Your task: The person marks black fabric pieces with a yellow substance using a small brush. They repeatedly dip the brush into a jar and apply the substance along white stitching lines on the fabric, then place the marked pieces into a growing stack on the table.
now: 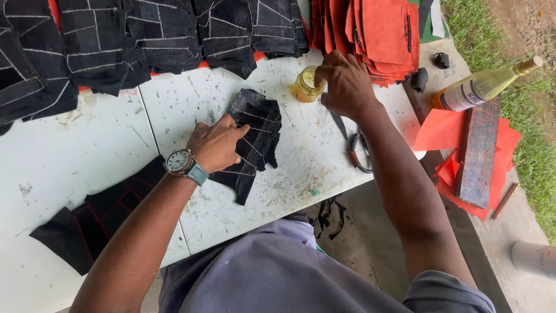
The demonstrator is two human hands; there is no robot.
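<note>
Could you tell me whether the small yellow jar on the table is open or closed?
Open: the small yellow jar has no lid, and the right hand dips fingers at its mouth.

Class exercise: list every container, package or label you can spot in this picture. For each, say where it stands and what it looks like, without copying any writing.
Small jar: on the white table, under the right hand; round, clear glass, yellow contents.
Bottle: lying beyond the table's right end; clear, pale yellow liquid, cork-coloured stopper.
Bottle label: wrapped round the bottle's lower part; white with a dark band.
Cup-like container: bottom right corner on the ground; pale grey, cylindrical.
</note>
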